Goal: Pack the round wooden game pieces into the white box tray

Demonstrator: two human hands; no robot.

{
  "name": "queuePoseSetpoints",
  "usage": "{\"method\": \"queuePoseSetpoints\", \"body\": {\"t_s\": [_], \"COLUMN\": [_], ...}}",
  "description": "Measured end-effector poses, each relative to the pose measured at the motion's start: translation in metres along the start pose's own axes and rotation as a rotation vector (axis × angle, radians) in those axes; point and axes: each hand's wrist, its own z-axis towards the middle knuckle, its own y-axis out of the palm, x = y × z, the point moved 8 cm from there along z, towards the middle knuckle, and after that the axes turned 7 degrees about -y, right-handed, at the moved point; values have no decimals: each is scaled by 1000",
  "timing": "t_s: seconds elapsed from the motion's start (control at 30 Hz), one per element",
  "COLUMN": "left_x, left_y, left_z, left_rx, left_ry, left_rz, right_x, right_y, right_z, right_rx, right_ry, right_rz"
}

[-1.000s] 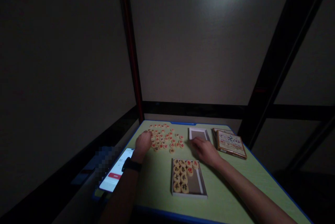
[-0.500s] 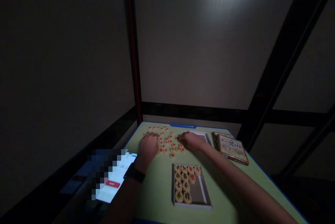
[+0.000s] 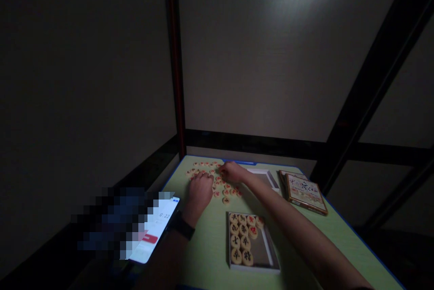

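Many Chinese chess pieces [image 3: 226, 200], round pale discs with red or dark characters, lie loose on the far part of the green table [image 3: 206, 258]. My left hand [image 3: 201, 189], a dark band on its wrist, is over their left side with fingers curled down. What lies under those fingers is hidden. My right hand [image 3: 233, 172] is at the far side of the spread, fingertips pinched together low over the pieces; anything between them is too small to make out. Nearer me, a shallow box [image 3: 262, 249] holds rows of pieces, mostly black-marked, some red, with its right part bare.
Beyond my right forearm lies another shallow tray [image 3: 272, 180], partly covered by the arm. Two flat printed boxes [image 3: 307, 194] are stacked at the table's right. A lit phone [image 3: 152, 231] stands at the left edge. Walls rise behind and to the left.
My right hand has moved left and farther away across the pieces. My left hand has shifted slightly right and nearer. The view has turned a little.
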Motion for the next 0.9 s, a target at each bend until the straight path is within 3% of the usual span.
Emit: {"method": "queuePoseSetpoints", "body": {"t_s": [0.13, 0.3, 0.4, 0.47, 0.53, 0.6, 0.67, 0.8, 0.9], "left_x": [0, -2, -5, -5, 5, 28, 54, 90, 103], "left_y": [0, -3, -5, -2, 8, 16, 16, 6, 0], "left_z": [0, 1, 4, 6, 8, 7, 2, -7, -10], "left_rx": [14, 40, 97, 85, -56, -296, -508, -738, -821], "left_ry": [10, -15, -58, -91, -83, -27, 39, 115, 126], "left_rz": [22, -44, -279, -593, -1021, -1431, -1681, -1779, -1802], "right_x": [-4, -4, -8, -15, -24, -33, -39, -43, -41], "right_y": [9, 1, -11, -23, -36, -45, -51, -57, -58], "right_z": [9, -6, -27, -48, -75, -104, -131, -168, -185], "right_rx": [-47, 12, 88, 220, 396, 526, 625, 772, 879], "right_ry": [44, 103, 96, 45, -35, -103, -137, -151, -151], "right_rz": [-16, -15, 13, 85, 182, 220, 206, 159, 165]}}
